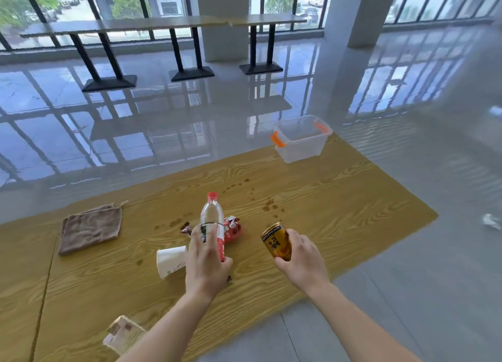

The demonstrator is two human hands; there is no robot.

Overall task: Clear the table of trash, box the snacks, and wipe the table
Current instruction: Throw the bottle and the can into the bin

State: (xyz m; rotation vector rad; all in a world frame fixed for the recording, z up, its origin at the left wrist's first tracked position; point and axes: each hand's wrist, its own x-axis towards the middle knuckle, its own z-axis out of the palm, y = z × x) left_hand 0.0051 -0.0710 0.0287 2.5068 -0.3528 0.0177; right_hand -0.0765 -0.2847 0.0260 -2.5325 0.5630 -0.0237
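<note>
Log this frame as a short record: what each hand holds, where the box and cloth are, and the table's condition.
left hand: grips the plastic bottle, red cap up
right hand: grips the yellow can
clear box: far corner of the table, orange latches, no lid, nothing visible inside
brown cloth: lying on the table's left side, untouched
paper cup: on its side, left of the left hand
red snack packet: behind the bottle
spill spots: dark, between bottle and box
</note>
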